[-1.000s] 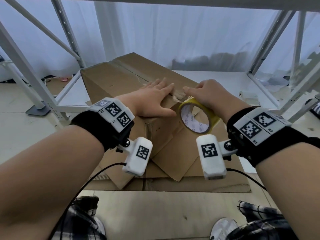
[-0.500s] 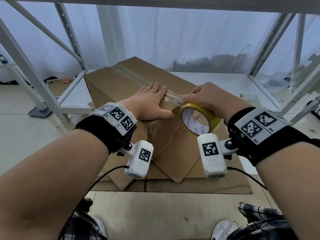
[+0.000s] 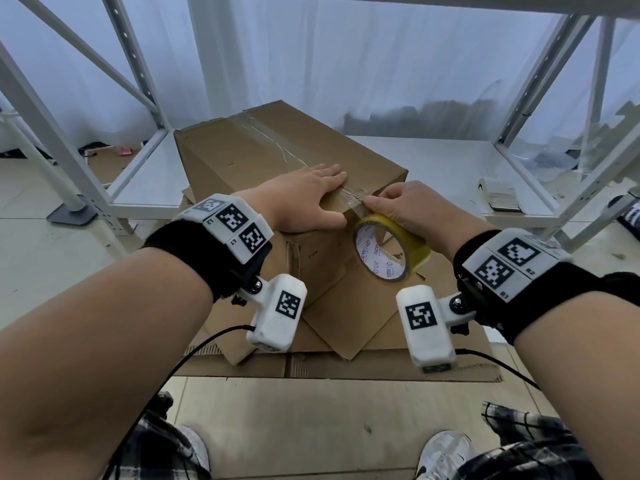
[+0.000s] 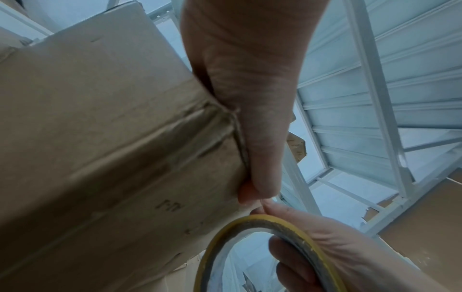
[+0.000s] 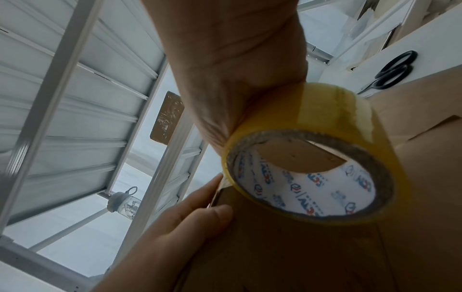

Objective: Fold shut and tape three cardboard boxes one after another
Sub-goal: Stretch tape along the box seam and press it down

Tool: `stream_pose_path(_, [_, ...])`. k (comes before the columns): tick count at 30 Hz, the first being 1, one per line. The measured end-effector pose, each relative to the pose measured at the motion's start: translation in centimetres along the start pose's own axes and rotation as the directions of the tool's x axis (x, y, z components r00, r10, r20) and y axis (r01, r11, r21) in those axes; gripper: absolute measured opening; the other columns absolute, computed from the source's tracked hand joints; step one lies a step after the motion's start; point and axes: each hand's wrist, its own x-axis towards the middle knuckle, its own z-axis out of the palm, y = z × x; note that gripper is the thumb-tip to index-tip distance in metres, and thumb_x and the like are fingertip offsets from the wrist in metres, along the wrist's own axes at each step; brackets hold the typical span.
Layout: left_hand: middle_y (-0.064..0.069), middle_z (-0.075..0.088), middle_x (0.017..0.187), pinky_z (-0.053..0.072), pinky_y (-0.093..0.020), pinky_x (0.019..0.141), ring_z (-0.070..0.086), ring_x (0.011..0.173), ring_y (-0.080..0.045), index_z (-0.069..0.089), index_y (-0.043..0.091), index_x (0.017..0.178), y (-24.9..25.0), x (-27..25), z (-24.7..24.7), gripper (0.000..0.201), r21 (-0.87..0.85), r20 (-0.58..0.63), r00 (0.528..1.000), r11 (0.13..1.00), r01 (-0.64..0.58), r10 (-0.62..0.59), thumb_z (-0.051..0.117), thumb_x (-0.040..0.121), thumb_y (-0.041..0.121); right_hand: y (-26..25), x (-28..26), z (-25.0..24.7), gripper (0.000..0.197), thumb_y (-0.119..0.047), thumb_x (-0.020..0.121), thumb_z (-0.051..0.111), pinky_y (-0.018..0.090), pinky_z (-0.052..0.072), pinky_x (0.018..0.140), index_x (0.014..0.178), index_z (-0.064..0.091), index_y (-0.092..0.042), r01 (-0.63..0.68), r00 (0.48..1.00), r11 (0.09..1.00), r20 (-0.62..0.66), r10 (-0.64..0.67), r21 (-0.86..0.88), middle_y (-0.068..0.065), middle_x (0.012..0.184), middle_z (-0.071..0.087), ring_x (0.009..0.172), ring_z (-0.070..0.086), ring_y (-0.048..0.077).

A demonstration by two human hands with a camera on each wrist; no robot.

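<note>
Clear strip now drawn off the yellow tape roll (image 3: 391,249), gripped by right hand (image 3: 412,211) lower at the near corner of the cardboard box (image 3: 277,161) on flattened cardboard (image 3: 346,370), flat left hand (image 3: 304,197) pressing the top: seam nearly taped.

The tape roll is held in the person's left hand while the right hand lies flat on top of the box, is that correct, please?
Not quite: the hands are swapped. In the head view the right hand holds the tape roll, and the left hand lies flat on top of the box.
</note>
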Motion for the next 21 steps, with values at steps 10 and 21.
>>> stream_pose_path(10, [0.004, 0.028, 0.155, 0.016, -0.026, 0.113, 0.023, 0.142, -0.012, 0.032, 0.02, 0.148, -0.1, -0.3, 0.4, 0.077, -0.076, -0.141, 0.99, 0.997, -0.008, -0.003, 0.064, 0.082, 0.045, 1.4, 2.0, -0.5, 0.129, -0.06, 0.057, 0.082, 0.041, 0.041, 0.106, 0.153, 0.005, -0.022, -0.158, 0.987, 0.959, 0.011, 0.161, 0.237, 0.011, 0.148, 0.04, 0.128, 0.047, 0.029])
stream_pose_path(21, [0.003, -0.001, 0.161, -0.001, -0.03, 0.118, -0.001, 0.147, -0.01, 0.007, 0.024, 0.153, -0.1, 0.5, 0.8, 0.077, 0.043, 0.002, 1.0, 0.999, -0.019, 0.019, 0.044, 0.092, 0.05, 2.3, 1.7, 0.9, 0.127, -0.067, 0.045, 0.081, 0.042, 0.045, 0.102, 0.147, 0.021, -0.023, -0.067, 0.994, 0.951, -0.067, 0.092, 0.303, 0.003, 0.132, 0.052, 0.118, 0.053, 0.024])
